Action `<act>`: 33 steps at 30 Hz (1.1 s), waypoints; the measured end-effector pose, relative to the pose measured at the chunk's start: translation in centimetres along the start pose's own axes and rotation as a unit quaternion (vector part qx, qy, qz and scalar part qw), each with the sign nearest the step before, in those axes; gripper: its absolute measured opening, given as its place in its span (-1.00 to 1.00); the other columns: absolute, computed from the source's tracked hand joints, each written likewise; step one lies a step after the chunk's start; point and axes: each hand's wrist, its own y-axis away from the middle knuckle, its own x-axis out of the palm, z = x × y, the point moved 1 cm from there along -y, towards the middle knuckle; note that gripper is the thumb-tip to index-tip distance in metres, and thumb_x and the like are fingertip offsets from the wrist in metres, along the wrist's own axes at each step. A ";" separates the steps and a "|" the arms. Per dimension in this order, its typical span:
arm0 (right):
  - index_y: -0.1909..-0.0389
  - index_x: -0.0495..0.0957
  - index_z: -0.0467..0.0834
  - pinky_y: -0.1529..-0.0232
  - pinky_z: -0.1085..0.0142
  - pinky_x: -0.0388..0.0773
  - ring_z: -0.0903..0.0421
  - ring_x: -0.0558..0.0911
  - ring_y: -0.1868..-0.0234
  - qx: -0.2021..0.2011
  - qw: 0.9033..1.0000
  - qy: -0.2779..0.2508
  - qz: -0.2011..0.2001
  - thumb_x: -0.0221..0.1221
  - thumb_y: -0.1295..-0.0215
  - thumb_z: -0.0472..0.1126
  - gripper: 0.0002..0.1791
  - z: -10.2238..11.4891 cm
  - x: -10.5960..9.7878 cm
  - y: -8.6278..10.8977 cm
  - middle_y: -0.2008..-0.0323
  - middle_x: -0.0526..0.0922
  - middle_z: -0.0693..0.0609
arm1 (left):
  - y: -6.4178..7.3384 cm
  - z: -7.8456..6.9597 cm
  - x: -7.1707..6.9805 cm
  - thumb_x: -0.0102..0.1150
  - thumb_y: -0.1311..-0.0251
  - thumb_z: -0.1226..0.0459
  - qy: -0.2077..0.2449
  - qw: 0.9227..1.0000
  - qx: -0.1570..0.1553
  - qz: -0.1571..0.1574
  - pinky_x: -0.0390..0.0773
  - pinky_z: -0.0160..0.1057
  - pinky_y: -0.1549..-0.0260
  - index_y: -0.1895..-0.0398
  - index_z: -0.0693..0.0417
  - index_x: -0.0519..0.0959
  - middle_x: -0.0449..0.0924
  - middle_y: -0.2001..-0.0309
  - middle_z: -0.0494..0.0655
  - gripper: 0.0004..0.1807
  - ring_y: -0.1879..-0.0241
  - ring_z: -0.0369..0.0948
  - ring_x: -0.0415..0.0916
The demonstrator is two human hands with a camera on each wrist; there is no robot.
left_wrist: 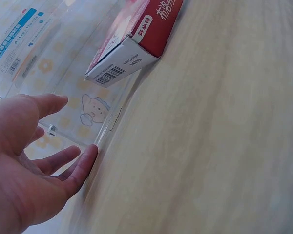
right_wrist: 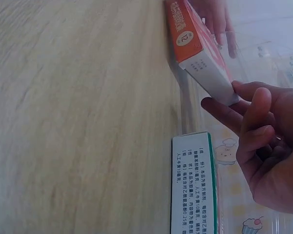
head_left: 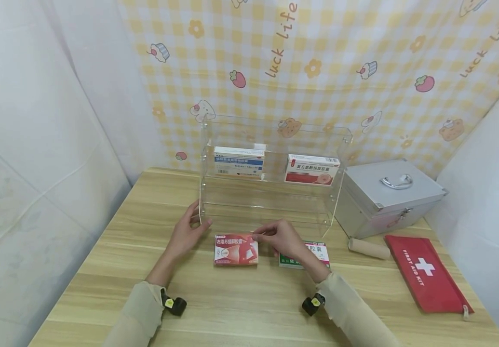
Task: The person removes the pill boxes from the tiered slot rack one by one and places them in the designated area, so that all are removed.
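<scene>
My right hand point(head_left: 285, 237) pinches the right end of a red and orange medicine box point(head_left: 236, 250) between thumb and fingertips; the right wrist view shows the grip at the box's white end. My left hand point(head_left: 187, 230) is spread at the lower left side of a clear acrylic display rack point(head_left: 266, 217), fingers reaching along its side panel. Apart from that hand stands the red box. Partly hidden behind my right wrist is a green and white medicine box point(head_left: 303, 260). On the rack are a blue and white medicine box point(head_left: 238, 163) and a red and white one point(head_left: 312, 169).
Right of the rack stands a silver metal case point(head_left: 392, 188) with a handle. A brown cardboard tube point(head_left: 368, 248) and a red first aid pouch point(head_left: 427, 274) lie in front of it. A patterned curtain point(head_left: 310, 62) hangs behind the wooden table point(head_left: 232, 313).
</scene>
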 end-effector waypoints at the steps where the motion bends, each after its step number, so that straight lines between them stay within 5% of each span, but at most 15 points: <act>1: 0.22 0.75 0.08 0.82 0.32 0.45 0.10 0.46 0.83 -0.003 1.000 0.007 -0.001 0.31 -0.28 0.00 -0.85 0.0 0.1 0.0 0.33 0.73 0.20 | 0.0 0.0 0.0 0.20 -0.31 0.36 0.000 1.000 0.000 0.000 0.53 0.11 -0.06 -0.51 0.21 0.07 0.31 -0.26 0.47 -0.24 -0.14 0.28 0.42; 14: 0.21 0.75 -0.07 0.81 0.37 0.40 0.21 0.42 0.87 -0.031 0.996 0.083 -0.018 0.27 -0.33 -0.13 -0.85 0.4 0.6 -0.3 0.39 0.72 0.13 | -0.1 0.4 0.0 0.19 -0.32 0.37 0.002 1.000 0.005 0.004 0.53 0.13 -0.05 -0.51 0.21 0.07 0.31 -0.25 0.47 -0.24 -0.14 0.29 0.42; 23: 0.27 0.77 -0.04 0.46 0.44 0.54 0.34 0.56 0.48 -0.047 0.974 0.214 -0.061 0.31 -0.28 -0.05 -0.83 0.9 1.4 -0.5 0.41 0.71 0.20 | -0.2 0.5 0.1 0.19 -0.33 0.34 -0.003 1.000 -0.002 0.005 0.55 0.14 -0.03 -0.50 0.24 0.06 0.32 -0.25 0.47 -0.24 -0.14 0.29 0.42; 27: 0.30 0.78 -0.04 0.50 0.45 0.50 0.34 0.53 0.51 -0.054 0.963 0.253 -0.071 0.33 -0.26 -0.05 -0.84 1.0 1.6 -0.6 0.42 0.72 0.18 | -0.8 2.4 0.3 0.20 -0.34 0.29 -0.008 1.000 -0.001 0.001 0.54 0.14 -0.04 -0.52 0.12 0.06 0.33 -0.27 0.42 -0.23 -0.14 0.26 0.42; 33: 0.29 0.77 -0.05 0.48 0.46 0.50 0.36 0.54 0.49 -0.057 0.963 0.253 -0.072 0.33 -0.26 -0.06 -0.85 1.0 1.7 -0.8 0.41 0.72 0.17 | -1.3 4.5 0.3 0.24 -0.32 0.17 -0.016 1.000 -0.010 -0.007 0.55 0.09 -0.04 -0.53 -0.09 0.09 0.38 -0.27 0.27 -0.21 -0.14 0.14 0.46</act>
